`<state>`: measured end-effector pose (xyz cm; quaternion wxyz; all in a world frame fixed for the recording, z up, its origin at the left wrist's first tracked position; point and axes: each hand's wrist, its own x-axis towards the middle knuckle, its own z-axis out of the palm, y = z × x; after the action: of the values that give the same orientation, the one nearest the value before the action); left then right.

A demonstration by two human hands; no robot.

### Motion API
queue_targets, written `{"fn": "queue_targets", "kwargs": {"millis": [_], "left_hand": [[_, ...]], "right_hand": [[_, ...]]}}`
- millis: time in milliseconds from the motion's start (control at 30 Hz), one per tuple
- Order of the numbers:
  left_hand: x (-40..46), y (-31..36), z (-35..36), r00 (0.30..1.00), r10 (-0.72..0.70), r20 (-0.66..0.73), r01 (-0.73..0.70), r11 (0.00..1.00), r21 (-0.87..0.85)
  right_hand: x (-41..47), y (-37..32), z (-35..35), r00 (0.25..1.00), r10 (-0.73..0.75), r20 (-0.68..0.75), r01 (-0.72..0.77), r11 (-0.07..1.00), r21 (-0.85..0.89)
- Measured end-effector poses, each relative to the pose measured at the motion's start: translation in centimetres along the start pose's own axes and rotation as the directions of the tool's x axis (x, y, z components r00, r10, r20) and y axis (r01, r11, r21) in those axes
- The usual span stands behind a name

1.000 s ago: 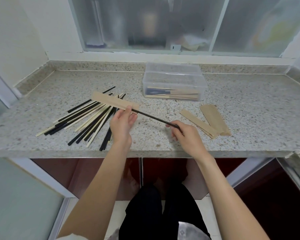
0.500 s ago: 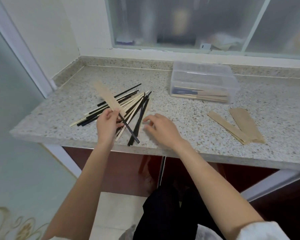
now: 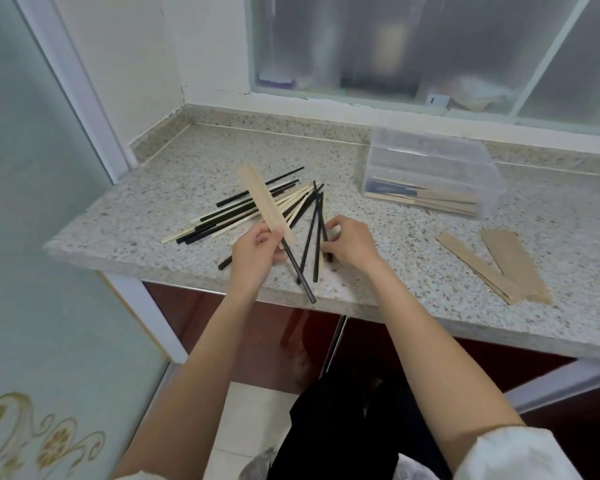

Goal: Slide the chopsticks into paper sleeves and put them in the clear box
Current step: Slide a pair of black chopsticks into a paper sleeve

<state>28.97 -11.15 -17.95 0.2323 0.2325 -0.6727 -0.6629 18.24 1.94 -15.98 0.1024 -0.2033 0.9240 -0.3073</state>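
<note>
Left hand holds paper sleeve with 1 black chopstick half in, tail over counter edge. Right hand, which was guiding that stick 1 s ago, has let go and now curls narrow on black stick in loose pile; firm grasp: cannot tell. Likely fetching mate. Clear box well right, holding sleeved pairs; spare sleeves nearby.

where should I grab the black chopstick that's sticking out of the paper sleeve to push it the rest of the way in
Pinch the black chopstick near its free lower end, coming from the counter-edge side. That end hangs clear past the edge, while the left hand holds the paper sleeve.
</note>
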Motion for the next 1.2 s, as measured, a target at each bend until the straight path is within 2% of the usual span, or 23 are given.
{"fn": "queue_targets", "kwargs": {"millis": [100,200,300,467,700,900,1067,1133,1200], "left_hand": [[0.1,0.0,0.1,1.0,-0.026,-0.005,0.025,0.995,-0.095],[0.1,0.5,0.7,0.996,-0.026,-0.086,0.007,0.977,-0.213],[0.4,1.0,1.6,0.987,-0.045,-0.154,-0.004,0.953,-0.302],[0.9,1.2,3.0,0.983,-0.122,-0.135,0.05,0.895,-0.444],[0.6,2.1,4.3,0.981,-0.135,-0.138,0.049,0.864,-0.501],[0.3,2.2,5.2,0.983,-0.13,-0.131,0.056,0.887,-0.458],[-0.4,2.4,7.0,0.995,-0.089,-0.05,0.063,0.919,-0.388],[-0.8,2.7,8.0,0.997,-0.068,-0.022,0.056,0.933,-0.356],[-1.0,3.0,8.8,0.999,-0.048,-0.007,0.042,0.938,-0.344]], "right_hand": [[-1.8,1.1,-1.2,0.996,0.038,-0.078,-0.021,0.98,0.2],[-4.4,2.8,-2.2,0.985,0.026,-0.173,0.053,0.897,0.439],[-6.3,4.8,-2.9,0.97,0.002,-0.243,0.136,0.825,0.549],[-8.4,7.8,-3.7,0.958,-0.032,-0.284,0.193,0.806,0.56],[-8.8,9.6,-5.3,0.942,-0.018,-0.334,0.21,0.808,0.55],[-9.0,9.9,-5.8,0.922,-0.07,-0.381,0.253,0.854,0.454],[-8.8,8.5,-5.3,0.914,-0.194,-0.355,0.297,0.918,0.262],[-8.4,7.7,-5.0,0.915,-0.19,-0.357,0.288,0.926,0.244],[-7.9,6.9,-4.7,0.921,-0.138,-0.365,0.256,0.92,0.296]]}}
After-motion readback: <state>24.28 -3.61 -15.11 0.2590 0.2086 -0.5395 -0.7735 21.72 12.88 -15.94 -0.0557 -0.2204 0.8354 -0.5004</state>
